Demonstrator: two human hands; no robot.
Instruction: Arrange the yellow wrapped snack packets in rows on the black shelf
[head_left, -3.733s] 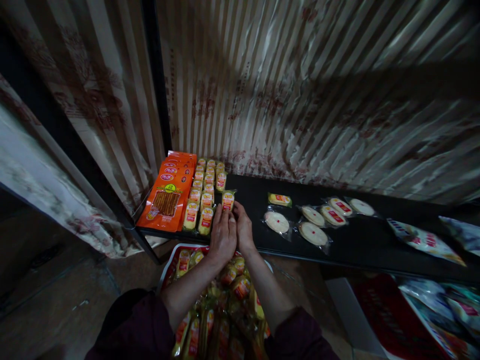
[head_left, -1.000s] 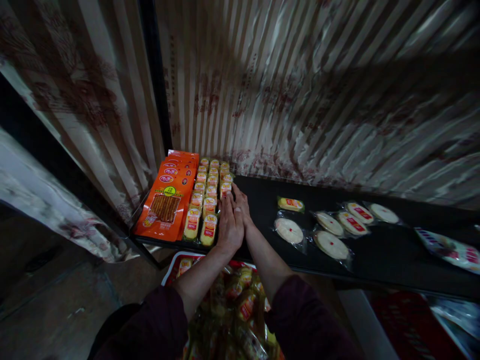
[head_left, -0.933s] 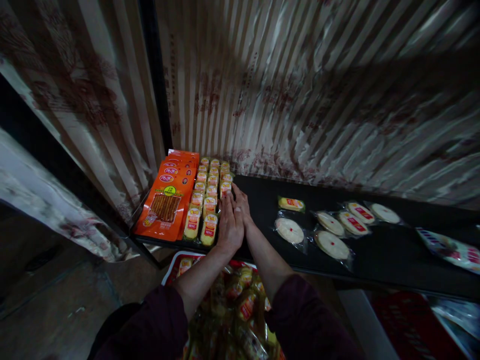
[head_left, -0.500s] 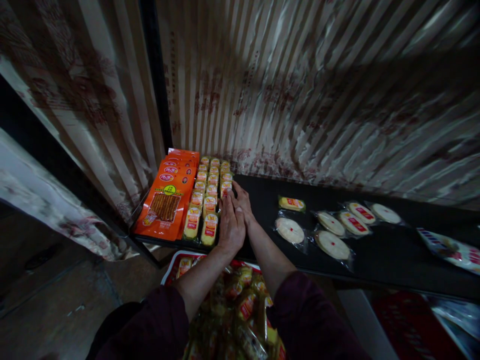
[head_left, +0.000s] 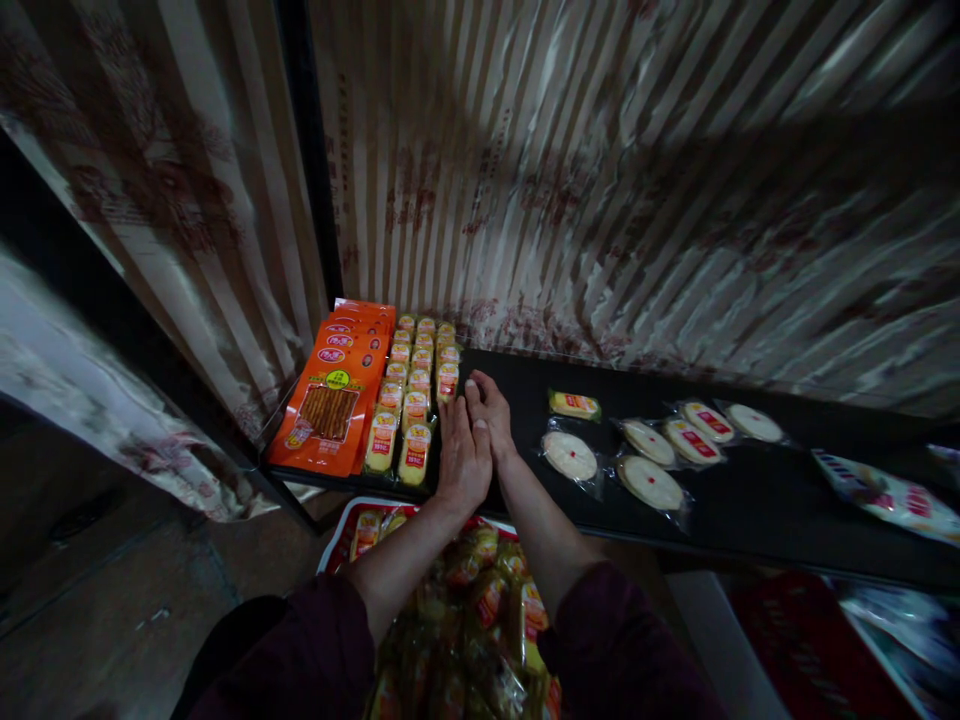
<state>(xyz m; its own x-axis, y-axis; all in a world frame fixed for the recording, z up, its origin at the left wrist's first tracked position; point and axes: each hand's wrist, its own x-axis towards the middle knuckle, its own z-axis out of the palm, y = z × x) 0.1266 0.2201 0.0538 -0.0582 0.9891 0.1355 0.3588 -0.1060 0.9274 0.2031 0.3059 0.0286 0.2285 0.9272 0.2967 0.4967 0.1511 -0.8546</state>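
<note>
Small wrapped cakes with yellow and red labels (head_left: 414, 455) stand in three columns on the black shelf. My left hand (head_left: 463, 455) lies beside the shorter right-hand column, its fingers stretched forward close to the front cake (head_left: 448, 381) there. Whether the fingertips touch that cake, I cannot tell. Close against the left one is my right hand (head_left: 492, 412), fingers extended and slightly bent, its thumb side by the left hand. Neither hand shows anything in its grasp. Below my forearms, a red basket with a white rim (head_left: 341, 530) holds many more wrapped cakes (head_left: 487, 600).
Orange snack packets (head_left: 330, 400) overlap left of the columns. Farther right on the shelf (head_left: 750, 500) lie a single wrapped cake (head_left: 574, 404), several round wrapped flat cakes (head_left: 570, 457) and a white bag (head_left: 885, 495). A patterned curtain (head_left: 525, 200) hangs behind; a red box (head_left: 817, 640) is below.
Both hands have drawn back a little from the right-hand column, and its front cake shows more fully. The view has shifted slightly.
</note>
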